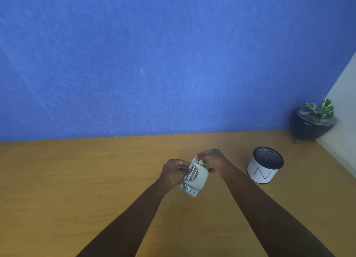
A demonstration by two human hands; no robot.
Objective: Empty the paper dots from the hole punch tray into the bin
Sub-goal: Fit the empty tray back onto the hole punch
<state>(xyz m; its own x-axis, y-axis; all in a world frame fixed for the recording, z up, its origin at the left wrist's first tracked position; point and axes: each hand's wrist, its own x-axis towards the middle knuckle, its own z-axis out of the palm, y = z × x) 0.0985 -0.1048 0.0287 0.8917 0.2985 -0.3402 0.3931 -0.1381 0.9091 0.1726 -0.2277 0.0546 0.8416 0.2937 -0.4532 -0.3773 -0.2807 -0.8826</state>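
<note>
A pale grey hole punch (195, 177) is held above the wooden desk, tilted, with its long axis running away from me. My left hand (174, 173) grips its left side, fingers curled at the edge. My right hand (212, 161) grips its far end from the right. The bin (266, 165), a small round black mesh pot with a white paper band marked with black letters, stands upright on the desk to the right of my right hand, apart from it. I cannot make out the tray or any paper dots.
A dark pot with a green and white plant (313, 121) stands in the far right corner. A blue felt wall (154, 64) closes the back of the wooden desk (77, 179), and a pale wall runs along the right.
</note>
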